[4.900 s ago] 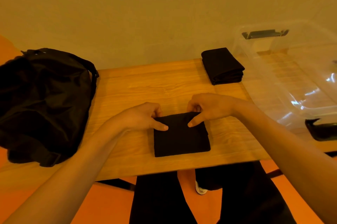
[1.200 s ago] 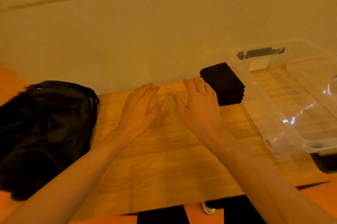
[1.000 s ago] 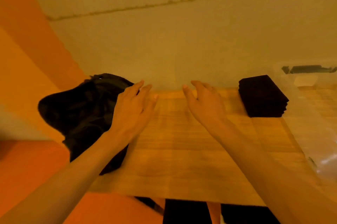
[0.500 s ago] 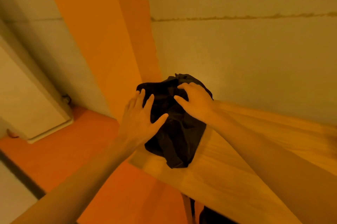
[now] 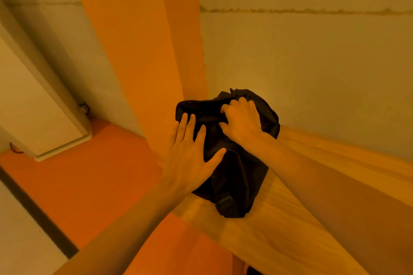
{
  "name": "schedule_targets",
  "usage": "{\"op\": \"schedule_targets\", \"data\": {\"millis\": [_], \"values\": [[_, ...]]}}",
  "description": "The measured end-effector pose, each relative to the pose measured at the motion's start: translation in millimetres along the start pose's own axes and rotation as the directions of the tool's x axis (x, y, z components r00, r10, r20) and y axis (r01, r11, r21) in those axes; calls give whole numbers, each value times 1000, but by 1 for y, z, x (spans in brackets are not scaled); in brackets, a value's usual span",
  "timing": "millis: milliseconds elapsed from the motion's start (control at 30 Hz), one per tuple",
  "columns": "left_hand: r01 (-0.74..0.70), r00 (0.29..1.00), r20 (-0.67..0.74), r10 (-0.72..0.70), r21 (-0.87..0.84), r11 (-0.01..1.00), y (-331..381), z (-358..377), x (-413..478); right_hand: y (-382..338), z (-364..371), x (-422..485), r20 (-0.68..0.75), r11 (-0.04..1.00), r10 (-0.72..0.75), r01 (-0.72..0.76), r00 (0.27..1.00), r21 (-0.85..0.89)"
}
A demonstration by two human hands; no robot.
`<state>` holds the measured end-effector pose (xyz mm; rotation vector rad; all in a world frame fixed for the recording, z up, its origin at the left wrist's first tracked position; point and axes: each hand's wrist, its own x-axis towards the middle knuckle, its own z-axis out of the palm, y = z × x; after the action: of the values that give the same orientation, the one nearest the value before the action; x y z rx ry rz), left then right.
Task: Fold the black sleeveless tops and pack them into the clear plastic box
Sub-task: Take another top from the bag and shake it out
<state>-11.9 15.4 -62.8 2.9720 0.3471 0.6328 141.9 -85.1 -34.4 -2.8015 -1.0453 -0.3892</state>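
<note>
A black bag (image 5: 237, 176) sits on the left end of the wooden table (image 5: 279, 230), against the wall. My right hand (image 5: 242, 122) rests on the bag's top with its fingers curled at the opening edge, seeming to pinch the fabric. My left hand (image 5: 190, 151) lies flat and spread over the bag's left side, fingers apart. No folded tops and no clear plastic box are in view.
An orange wall column (image 5: 143, 51) stands just left of the bag. The orange floor (image 5: 89, 185) lies below the table's left edge, with a white door or panel (image 5: 33, 107) at far left. The plain wall (image 5: 312, 73) runs behind the table.
My view has swung left, away from the folded stack and the plastic box. Both hands moved from the bare tabletop onto the black bag, and my right fingers have curled at its top.
</note>
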Motion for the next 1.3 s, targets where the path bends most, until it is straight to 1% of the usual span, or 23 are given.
{"op": "schedule_targets", "data": {"millis": [167, 267, 333, 400, 433, 500, 533, 567, 633, 700, 833, 933, 1000, 1067, 1100, 1167, 1233, 1300], "values": [[-18, 999, -37, 18, 4, 1000, 1, 6, 0, -3, 6, -3, -94, 994, 62, -70, 994, -80], [-19, 1000, -24, 19, 8, 1000, 2, 6, 1, -7, 6, -1, -78, 990, 85, -93, 993, -103], [-16, 1000, -19, 16, 7, 1000, 2, 5, 1, -8, 5, -1, -54, 990, 119, -122, 991, -73], [-21, 1000, -20, 21, 13, 1000, 1, 4, 1, -8, 4, -1, -91, 992, 123, -124, 988, 1], [-25, 999, -22, 25, 14, 1000, 1, 4, 1, -8, 4, -1, -128, 994, 97, -90, 987, 61], [-29, 999, -29, 29, 6, 1000, 0, 4, 1, -10, 2, -1, -179, 984, -8, 39, 984, 171], [-27, 999, -33, 27, 2, 1000, 1, 4, 1, -13, 0, 0, -159, 976, -57, 89, 986, 201], [-23, 999, -31, 23, 1, 1000, 1, 4, 1, -17, -1, 1, -110, 971, -77, 100, 991, 219], [-10, 1000, -25, 10, 5, 1000, 2, 4, 0, -24, 0, 4, 18, 968, -16, 12, 1000, 251], [0, 1000, -19, 0, 2, 1000, 3, 3, -1, -25, 1, 8, 94, 961, 25, -50, 995, 271], [-7, 1000, -20, 7, 8, 1000, 0, 3, -2, -22, 0, 10, 135, 947, 96, -132, 986, 292], [-13, 1000, -12, 13, 15, 1000, 0, 4, -3, -22, -2, 10, 128, 920, 165, -200, 978, 338], [-7, 1000, -2, 7, 12, 1000, 0, 5, -2, -19, -6, 10, 201, 906, 152, -218, 968, 362], [-1, 1000, 1, 1, 9, 1000, 1, 5, -1, -16, -11, 9, 278, 915, 116, -212, 953, 345], [-1, 1000, -5, 1, 10, 1000, 1, 5, -1, -16, -13, 8, 303, 919, 104, -208, 947, 336], [0, 1000, -11, 0, 14, 1000, 1, 6, -1, -15, -12, 7, 304, 917, 100, -207, 947, 341], [6, 1000, 1, -6, 26, 1000, 1, 7, -1, -13, -9, 7, 275, 876, 121, -233, 954, 422], [14, 1000, 15, -15, 41, 999, 1, 7, -1, -9, -9, 5, 248, 796, 126, -247, 961, 553]]}}
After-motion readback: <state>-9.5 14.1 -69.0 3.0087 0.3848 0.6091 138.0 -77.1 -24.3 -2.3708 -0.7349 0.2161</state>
